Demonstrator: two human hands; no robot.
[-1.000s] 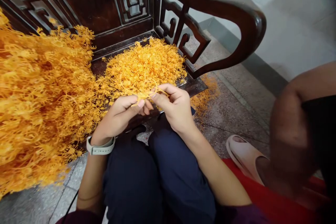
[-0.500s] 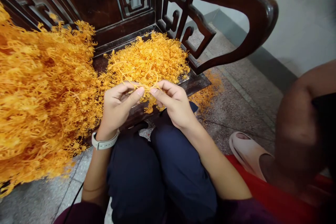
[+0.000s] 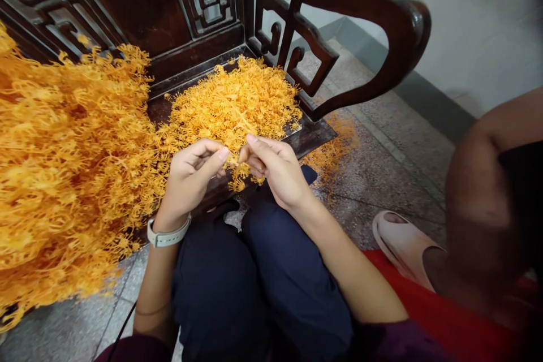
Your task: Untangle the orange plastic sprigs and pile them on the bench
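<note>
The curly golden-orange strands [image 3: 229, 102] are thin, looped and tangled like fine wiry netting. They form a loose pile at 12 o'clock on the dark wooden chair seat [image 3: 314, 136], and a much bigger mass [image 3: 72, 147] fills the view at 9 o'clock, spilling past the seat's edge. A few stray tufts [image 3: 335, 141] lie on the terrazzo floor [image 3: 382, 192] at 2 to 3 o'clock.

Both hands hover just in front of the pile, with its lower edge touching or passing just behind the fingers. The left hand [image 3: 193, 178], with a pale strap watch [image 3: 165, 236] at the wrist, is half curled with the thumb raised. The right hand [image 3: 274, 169] is also half closed, its fingertips drawn close together and almost meeting the left hand's. Whether either hand has hold of a fine strand is too hard to make out.

Compared with the earlier frame, the strand stretched visibly between the two hands no longer shows there.

The navy trousers [image 3: 216, 288] sit at 6 o'clock below the hands, and the chair's curved armrest [image 3: 407, 28] rises at 1 o'clock. Another person's blurred bare arm [image 3: 479, 209] enters at 3 o'clock, above a beige slide sandal [image 3: 403, 243] and red fabric [image 3: 407, 294] at 4 o'clock.
</note>
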